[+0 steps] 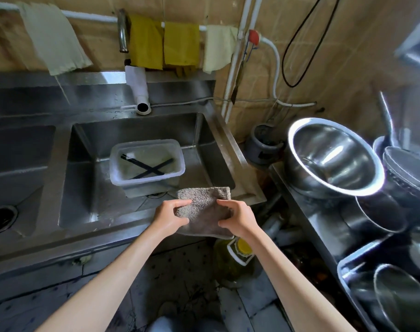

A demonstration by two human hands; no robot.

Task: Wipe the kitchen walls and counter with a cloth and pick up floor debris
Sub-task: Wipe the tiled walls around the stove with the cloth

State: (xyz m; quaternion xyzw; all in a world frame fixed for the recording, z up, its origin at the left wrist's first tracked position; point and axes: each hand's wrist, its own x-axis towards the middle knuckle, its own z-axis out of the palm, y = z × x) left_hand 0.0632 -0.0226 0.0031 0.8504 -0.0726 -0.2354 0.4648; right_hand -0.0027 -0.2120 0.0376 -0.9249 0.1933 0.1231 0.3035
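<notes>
Folded grey-brown terry cloth (205, 209), soft, light, limp; probably best taken at its edges. Held roughly flat between both hands over the sink's front rim; long axis runs away from the body. Left hand (171, 215) pinches the left edge, right hand (237, 218) grips the right edge. Beyond the fingers: translucent plastic tub (147, 161) in the steel sink (84, 183). Right of the right hand: stacked steel bowls (333, 159).
</notes>
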